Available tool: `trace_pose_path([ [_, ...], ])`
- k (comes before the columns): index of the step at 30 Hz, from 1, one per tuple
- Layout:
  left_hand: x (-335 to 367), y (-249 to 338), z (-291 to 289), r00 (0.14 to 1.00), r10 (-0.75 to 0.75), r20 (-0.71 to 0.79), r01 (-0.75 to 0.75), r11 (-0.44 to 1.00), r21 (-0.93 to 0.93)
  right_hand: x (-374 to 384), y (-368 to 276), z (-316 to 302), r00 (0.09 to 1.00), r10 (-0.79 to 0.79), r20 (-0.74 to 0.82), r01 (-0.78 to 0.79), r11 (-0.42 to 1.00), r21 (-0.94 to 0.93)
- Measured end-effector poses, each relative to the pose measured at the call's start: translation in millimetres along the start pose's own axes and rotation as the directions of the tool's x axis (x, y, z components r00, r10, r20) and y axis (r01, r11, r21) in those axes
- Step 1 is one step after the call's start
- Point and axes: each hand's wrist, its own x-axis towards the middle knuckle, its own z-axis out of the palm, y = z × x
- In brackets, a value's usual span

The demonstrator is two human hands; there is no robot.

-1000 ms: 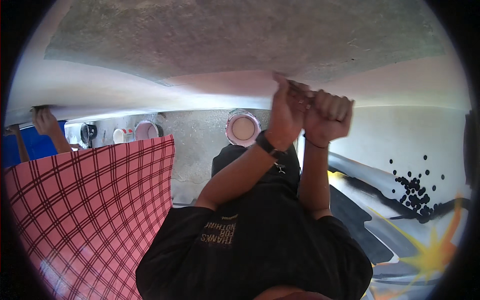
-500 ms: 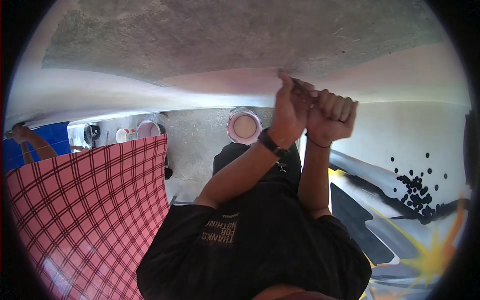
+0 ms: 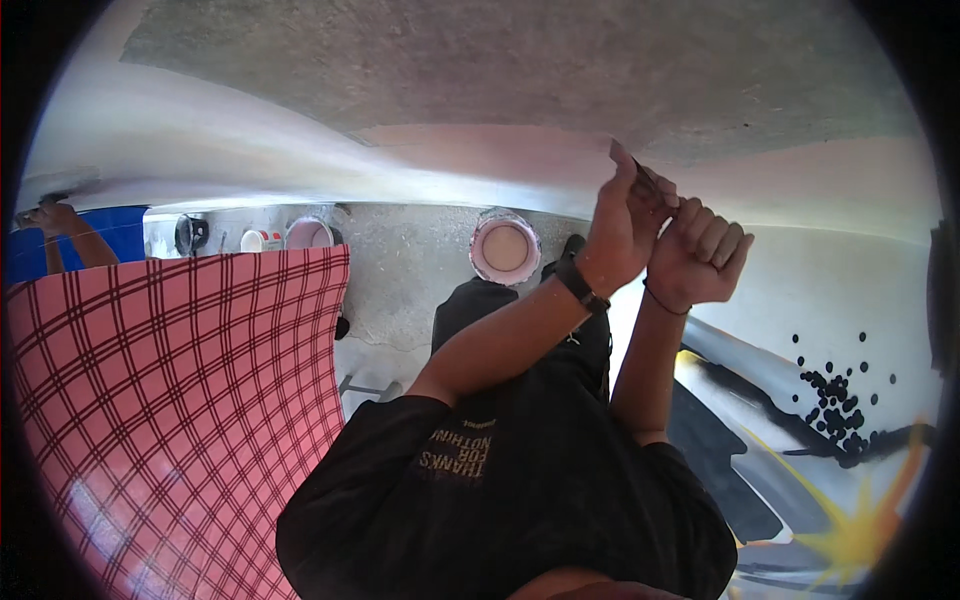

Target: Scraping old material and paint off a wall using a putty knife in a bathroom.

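Both my arms reach up to the wall (image 3: 480,75), which has a rough grey area above a pale pinkish band. My right hand (image 3: 703,255), with a thin dark bracelet at the wrist, is closed in a fist around the handle of a putty knife (image 3: 648,180). Its thin dark blade points up and left, its edge at or close to the wall where grey meets pink. Wearing a black wristband, my left hand (image 3: 617,232) grips the same tool near the blade. Its fingers are partly hidden behind the blade and palm.
On the floor below stands a bucket (image 3: 505,247) of pale pink material. Further left are another pinkish bucket (image 3: 309,233), a white tub (image 3: 261,241) and a black pail (image 3: 190,235). A pink checked panel (image 3: 190,390) fills the left; another person's hand (image 3: 55,217) works beyond it. A painted wall (image 3: 830,480) is at right.
My two hands have moved right along the wall, still together on the putty knife. The whole view has shifted slightly. At the far left, the other person's hand has moved up slightly.
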Motion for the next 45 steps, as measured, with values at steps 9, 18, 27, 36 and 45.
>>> trace_pose_path([
  [9, -4, 44, -25, 0.999, 0.016, -0.049, -0.015, 1.0, 0.01, -19, 50, 4, 0.998, 0.063, -0.016, -0.062, 0.997, 0.047],
  [18, -6, 108, -47, 0.973, 0.213, -0.087, -0.21, 0.977, 0.042, -46, 99, 11, 0.983, 0.106, 0.148, -0.044, 0.929, -0.366],
  [27, -4, 7, 0, 0.996, -0.06, 0.064, 0.061, 0.998, -0.013, -41, -32, 14, 0.997, 0.068, -0.02, -0.02, -0.001, -1.0],
  [36, -3, 43, 3, 0.987, 0.132, -0.088, -0.142, 0.983, -0.114, -14, 6, 12, 0.964, 0.262, 0.033, 0.04, -0.02, -0.999],
  [45, -10, 17, 27, 0.991, 0.074, -0.115, -0.093, 0.982, -0.164, 2, -39, 23, 0.873, 0.47, 0.132, 0.15, -0.001, -0.989],
])
